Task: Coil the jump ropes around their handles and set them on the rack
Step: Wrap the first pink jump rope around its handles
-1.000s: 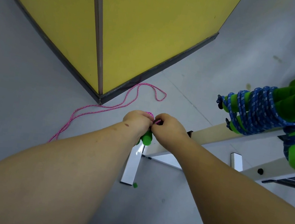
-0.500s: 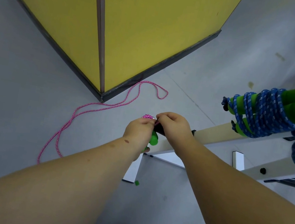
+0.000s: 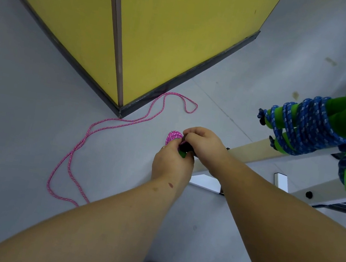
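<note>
Over the floor, my left hand (image 3: pixel 172 165) grips the handles (image 3: pixel 183 149) steady so my right hand (image 3: pixel 202 146) can pinch and wrap pink rope (image 3: pixel 174 136).

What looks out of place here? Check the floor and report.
The pink jump rope trails loose over the grey floor in long loops past the yellow cabinet corner; only a few turns are wound on the handles that the left hand and right hand hold. Nothing looks damaged.
</note>
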Demonstrator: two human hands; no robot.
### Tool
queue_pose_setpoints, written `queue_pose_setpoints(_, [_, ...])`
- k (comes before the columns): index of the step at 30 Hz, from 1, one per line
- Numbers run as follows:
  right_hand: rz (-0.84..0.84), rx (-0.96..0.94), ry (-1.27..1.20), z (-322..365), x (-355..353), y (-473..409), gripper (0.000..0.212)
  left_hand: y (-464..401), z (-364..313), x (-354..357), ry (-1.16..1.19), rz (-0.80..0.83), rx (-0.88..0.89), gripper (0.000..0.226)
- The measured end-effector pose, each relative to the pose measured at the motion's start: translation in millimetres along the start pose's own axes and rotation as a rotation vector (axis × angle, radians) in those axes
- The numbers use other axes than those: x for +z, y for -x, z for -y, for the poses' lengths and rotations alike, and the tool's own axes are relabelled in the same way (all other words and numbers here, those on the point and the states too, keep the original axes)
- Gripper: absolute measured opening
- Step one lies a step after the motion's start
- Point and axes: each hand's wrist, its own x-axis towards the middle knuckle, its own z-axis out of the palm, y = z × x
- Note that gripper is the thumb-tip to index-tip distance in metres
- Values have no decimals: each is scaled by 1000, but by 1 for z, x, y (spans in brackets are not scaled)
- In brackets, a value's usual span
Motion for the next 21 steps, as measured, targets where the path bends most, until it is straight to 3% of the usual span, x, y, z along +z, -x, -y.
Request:
queue_pose_setpoints(9, [42, -15, -56, 0, -2, -2, 23, 9, -8, -1, 206, 55, -151, 21])
queue_pose_setpoints(14, [41, -12, -85, -5, -1, -5, 23, 5, -2, -11, 95, 127, -81, 23])
queue_pose_setpoints(21, [76, -20, -145, -7, -1, -9, 26, -8, 2, -39, -266, 143, 121, 39])
